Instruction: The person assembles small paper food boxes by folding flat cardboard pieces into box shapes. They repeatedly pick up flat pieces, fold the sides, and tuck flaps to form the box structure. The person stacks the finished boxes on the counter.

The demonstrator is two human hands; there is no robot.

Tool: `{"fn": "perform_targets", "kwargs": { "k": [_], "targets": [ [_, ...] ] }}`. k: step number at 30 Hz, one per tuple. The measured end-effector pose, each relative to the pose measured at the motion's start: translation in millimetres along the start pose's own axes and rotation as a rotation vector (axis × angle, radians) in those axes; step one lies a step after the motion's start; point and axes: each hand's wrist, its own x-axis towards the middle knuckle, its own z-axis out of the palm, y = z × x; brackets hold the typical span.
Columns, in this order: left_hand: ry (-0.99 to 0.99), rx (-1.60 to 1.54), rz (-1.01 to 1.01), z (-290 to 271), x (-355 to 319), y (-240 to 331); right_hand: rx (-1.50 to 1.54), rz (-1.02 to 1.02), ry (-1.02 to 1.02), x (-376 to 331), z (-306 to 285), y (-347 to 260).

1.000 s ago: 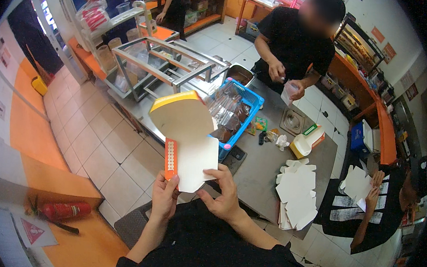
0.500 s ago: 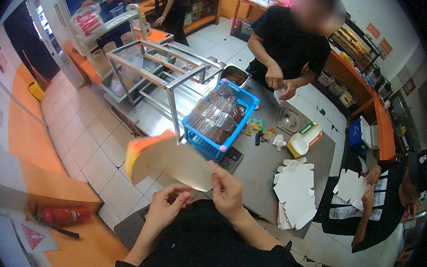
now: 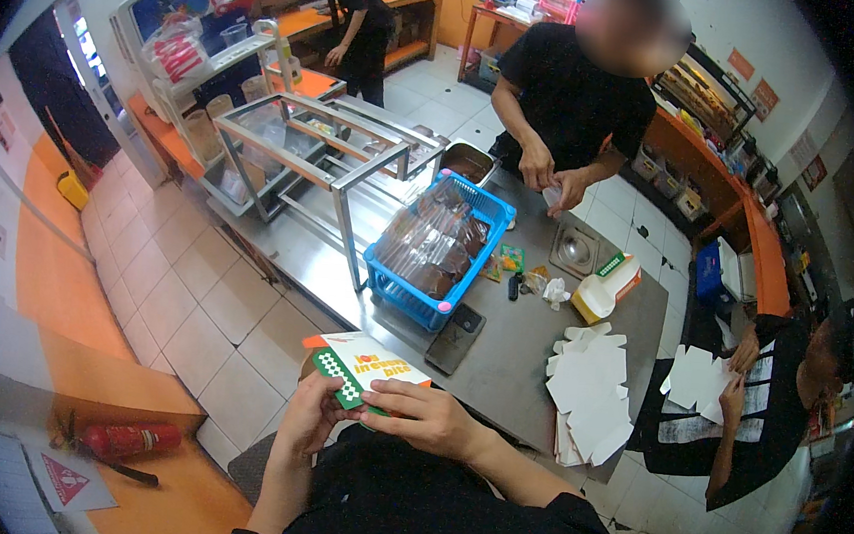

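Note:
A small cardboard food box (image 3: 365, 356) in white, green and orange is held low in front of my body, partly folded into shape. My left hand (image 3: 310, 418) grips its near left side, fingers curled around the edge. Across its near right part lies my right hand (image 3: 417, 417), fingers closed over the top. The box's underside is hidden. On the steel table (image 3: 503, 378) to my right lies a stack of flat white box blanks (image 3: 590, 390). Behind it stands a folded open box (image 3: 608, 286) in yellow, white and green.
A blue basket (image 3: 504, 213) of clear-wrapped brown food stands mid-table, a dark phone (image 3: 456, 340) beside it. A metal frame (image 3: 342, 230) rises at the left. Opposite, a co-worker (image 3: 575, 103) handles something small; another person (image 3: 737, 402) at right holds a white blank.
The cardboard, spread out and blurred before, is now folded smaller and lower, printed side up. My right hand has come down onto it; my left hand has closed on its side.

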Motion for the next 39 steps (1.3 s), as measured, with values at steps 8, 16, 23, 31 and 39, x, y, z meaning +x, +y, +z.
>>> {"fn": "perform_targets", "kwargs": {
  "k": [8,16,23,31,39],
  "targets": [
    [-0.04,0.041,-0.057,-16.4,4.7,-4.2,-0.03,-0.074,-0.169,14.4,-13.6,-1.1],
    [-0.082,-0.065,-0.114,-20.9,5.1,-8.3,-0.051,-0.061,-0.182,21.8,-9.4,-9.6],
    [0.024,-0.034,0.27,15.2,-8.2,-18.4,0.11,0.145,0.138,32.1,6.0,-8.6],
    [0.111,0.24,0.545,23.9,-18.5,-17.9,0.167,0.296,0.276,33.8,11.3,-15.3],
    [-0.124,0.34,0.443,12.7,-21.5,-16.8,0.402,0.561,0.344,21.7,9.7,-13.1]
  ]
}}
